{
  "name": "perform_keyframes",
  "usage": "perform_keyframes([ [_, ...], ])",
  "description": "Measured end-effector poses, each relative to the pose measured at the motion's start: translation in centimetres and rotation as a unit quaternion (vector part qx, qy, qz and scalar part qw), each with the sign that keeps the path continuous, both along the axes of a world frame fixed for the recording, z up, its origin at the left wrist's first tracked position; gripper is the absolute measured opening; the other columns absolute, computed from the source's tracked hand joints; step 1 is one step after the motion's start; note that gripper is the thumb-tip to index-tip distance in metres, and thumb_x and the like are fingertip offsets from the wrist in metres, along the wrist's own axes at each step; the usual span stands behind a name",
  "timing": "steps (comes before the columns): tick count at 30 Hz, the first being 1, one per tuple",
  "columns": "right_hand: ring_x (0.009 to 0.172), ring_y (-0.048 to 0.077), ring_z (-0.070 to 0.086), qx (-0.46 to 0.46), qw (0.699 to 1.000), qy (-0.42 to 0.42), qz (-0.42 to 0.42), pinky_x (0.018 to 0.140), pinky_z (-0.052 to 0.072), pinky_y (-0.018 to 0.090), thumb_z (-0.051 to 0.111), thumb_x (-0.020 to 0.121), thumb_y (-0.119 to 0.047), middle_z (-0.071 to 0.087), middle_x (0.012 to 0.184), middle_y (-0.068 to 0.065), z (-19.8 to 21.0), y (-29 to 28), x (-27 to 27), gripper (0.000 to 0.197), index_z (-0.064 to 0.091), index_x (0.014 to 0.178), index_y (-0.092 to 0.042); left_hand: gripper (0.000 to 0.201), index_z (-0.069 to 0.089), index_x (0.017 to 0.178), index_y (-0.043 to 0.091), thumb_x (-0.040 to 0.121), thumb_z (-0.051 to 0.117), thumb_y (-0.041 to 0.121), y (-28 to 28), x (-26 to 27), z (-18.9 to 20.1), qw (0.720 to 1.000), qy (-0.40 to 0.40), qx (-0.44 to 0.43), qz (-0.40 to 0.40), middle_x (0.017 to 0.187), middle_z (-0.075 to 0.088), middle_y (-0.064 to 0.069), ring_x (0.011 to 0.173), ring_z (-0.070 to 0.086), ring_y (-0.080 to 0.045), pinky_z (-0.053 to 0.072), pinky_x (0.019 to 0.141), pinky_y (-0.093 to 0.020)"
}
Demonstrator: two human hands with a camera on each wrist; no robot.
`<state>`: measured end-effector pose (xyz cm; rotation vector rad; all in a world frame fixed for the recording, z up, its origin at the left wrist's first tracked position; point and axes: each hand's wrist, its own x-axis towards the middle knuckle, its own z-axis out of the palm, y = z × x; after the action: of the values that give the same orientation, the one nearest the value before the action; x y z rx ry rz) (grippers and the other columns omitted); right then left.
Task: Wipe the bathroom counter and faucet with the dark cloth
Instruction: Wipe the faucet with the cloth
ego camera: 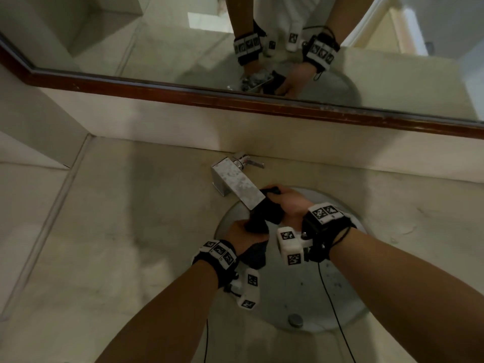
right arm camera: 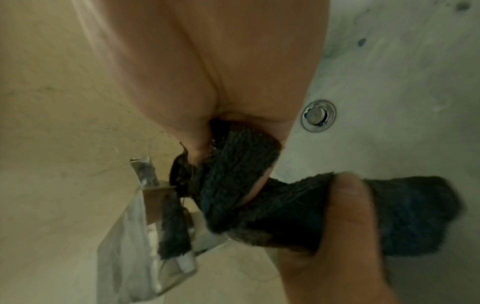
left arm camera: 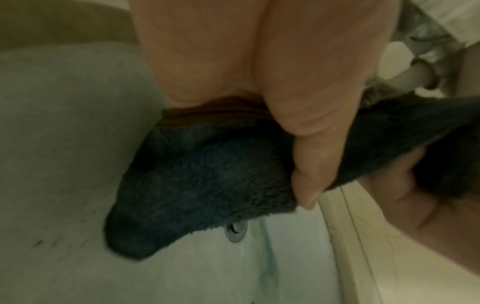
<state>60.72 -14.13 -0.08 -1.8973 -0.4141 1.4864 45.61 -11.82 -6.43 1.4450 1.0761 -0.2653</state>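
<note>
The chrome faucet [ego camera: 235,182] has a flat, water-spotted spout that reaches over the round sink [ego camera: 337,292]. A dark fluffy cloth [ego camera: 267,213] is stretched between both hands at the spout's tip. My right hand [ego camera: 284,201] grips the upper end against the spout's right side. My left hand [ego camera: 243,229] grips the lower end just below the tip. In the left wrist view my thumb [left arm camera: 311,160] pinches the cloth [left arm camera: 202,179], and a loose end hangs into the basin. The right wrist view shows the cloth [right arm camera: 233,176] lying against the faucet [right arm camera: 135,242].
The beige stone counter [ego camera: 112,231] spreads left and right of the sink. A wood-framed mirror [ego camera: 157,43] runs along the back wall above a low splashback. The basin holds a drain stopper [ego camera: 295,320] and an overflow hole [right arm camera: 318,115]. The faucet lever [ego camera: 252,163] points right.
</note>
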Motion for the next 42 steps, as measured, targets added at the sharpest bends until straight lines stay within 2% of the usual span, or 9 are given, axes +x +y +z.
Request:
perform_keyframes([
  [8, 0.102, 0.033, 0.057, 0.006, 0.984, 0.071, -0.162, 0.097, 0.047, 0.05, 0.043, 0.102, -0.011, 0.057, 0.123, 0.02, 0.3, 0.4, 0.4, 0.033, 0.047, 0.133, -0.002, 0.034, 0.065, 0.106, 0.003, 0.079, 0.075, 0.022, 0.6, -0.9, -0.7, 0.998, 0.05, -0.007, -0.029, 0.104, 0.068, -0.012, 0.096, 0.064, -0.027, 0.051, 0.087, -0.034],
  [12, 0.079, 0.025, 0.06, 0.011, 0.957, 0.121, -0.263, 0.068, 0.048, 0.037, 0.037, 0.104, -0.017, 0.062, 0.093, 0.015, 0.7, 0.7, 1.7, 0.022, 0.057, 0.098, -0.007, 0.042, 0.067, 0.106, 0.004, 0.071, 0.081, 0.02, 0.6, -1.6, -0.9, 0.997, 0.065, -0.037, -0.033, 0.103, 0.07, -0.011, 0.094, 0.066, -0.026, 0.054, 0.088, -0.035],
  [16, 0.07, 0.022, 0.062, 0.028, 0.939, 0.155, -0.306, 0.063, 0.048, 0.033, 0.048, 0.097, -0.035, 0.063, 0.079, 0.01, 0.7, 0.2, 2.7, 0.031, 0.063, 0.089, -0.009, 0.032, 0.066, 0.095, 0.007, 0.068, 0.081, 0.013, 0.5, -2.0, -1.3, 0.997, 0.065, -0.036, -0.026, 0.091, 0.068, -0.007, 0.083, 0.064, -0.022, 0.054, 0.072, -0.028],
  [22, 0.076, 0.024, 0.062, 0.081, 0.953, 0.036, -0.291, 0.066, 0.052, 0.034, 0.052, 0.099, -0.018, 0.063, 0.087, 0.012, 0.4, -0.2, 3.1, 0.015, 0.062, 0.094, -0.008, 0.029, 0.06, 0.106, 0.004, 0.079, 0.072, 0.006, 1.3, -2.1, -1.2, 0.996, 0.024, -0.087, 0.024, 0.096, 0.07, -0.021, 0.08, 0.069, -0.032, 0.057, 0.082, -0.045],
  [25, 0.08, 0.025, 0.062, 0.055, 0.979, -0.049, -0.192, 0.07, 0.053, 0.038, 0.054, 0.094, -0.002, 0.063, 0.09, 0.011, -0.2, -0.9, 3.1, 0.02, 0.06, 0.082, -0.017, 0.034, 0.057, 0.111, 0.008, 0.081, 0.072, 0.006, 1.5, -1.9, -0.8, 0.987, 0.002, -0.144, 0.076, 0.107, 0.068, -0.023, 0.082, 0.067, -0.033, 0.055, 0.085, -0.051],
  [28, 0.092, 0.026, 0.061, 0.047, 0.988, -0.132, -0.057, 0.072, 0.053, 0.034, 0.053, 0.09, 0.005, 0.06, 0.109, 0.012, -0.5, -1.3, 2.4, 0.036, 0.059, 0.117, -0.019, 0.017, 0.06, 0.107, 0.008, 0.092, 0.055, 0.0, 1.5, -1.7, -0.2, 0.967, -0.05, -0.223, 0.115, 0.113, 0.065, -0.022, 0.082, 0.063, -0.032, 0.055, 0.084, -0.051],
  [31, 0.098, 0.027, 0.062, 0.038, 0.982, -0.181, 0.044, 0.075, 0.048, 0.031, 0.057, 0.088, 0.001, 0.06, 0.116, 0.012, -1.0, -1.8, 1.1, 0.051, 0.046, 0.135, -0.016, 0.035, 0.046, 0.132, 0.004, 0.097, 0.043, 0.011, 1.2, -1.6, 0.3, 0.905, -0.11, -0.354, 0.209, 0.102, 0.064, -0.014, 0.079, 0.065, -0.028, 0.056, 0.059, -0.035],
  [37, 0.094, 0.02, 0.063, 0.057, 0.946, -0.256, 0.191, 0.073, 0.046, 0.019, 0.059, 0.086, 0.001, 0.066, 0.107, 0.007, -1.8, -3.6, -2.5, 0.033, 0.062, 0.116, -0.012, 0.055, 0.071, 0.109, 0.01, 0.093, 0.042, 0.055, 1.3, -0.9, 0.7, 0.818, -0.151, -0.474, 0.289, 0.103, 0.067, -0.018, 0.097, 0.058, -0.039, 0.044, 0.088, -0.054],
  [42, 0.076, 0.005, 0.064, 0.059, 0.93, -0.158, 0.327, 0.076, 0.052, 0.028, 0.068, 0.084, -0.014, 0.07, 0.088, -0.005, -1.2, -4.7, -2.9, 0.018, 0.074, 0.101, -0.013, 0.018, 0.064, 0.094, 0.004, 0.097, 0.051, 0.015, 0.3, 0.3, 0.5, 0.875, -0.09, -0.377, 0.289, 0.075, 0.07, -0.015, 0.079, 0.062, -0.032, 0.051, 0.076, -0.045],
])
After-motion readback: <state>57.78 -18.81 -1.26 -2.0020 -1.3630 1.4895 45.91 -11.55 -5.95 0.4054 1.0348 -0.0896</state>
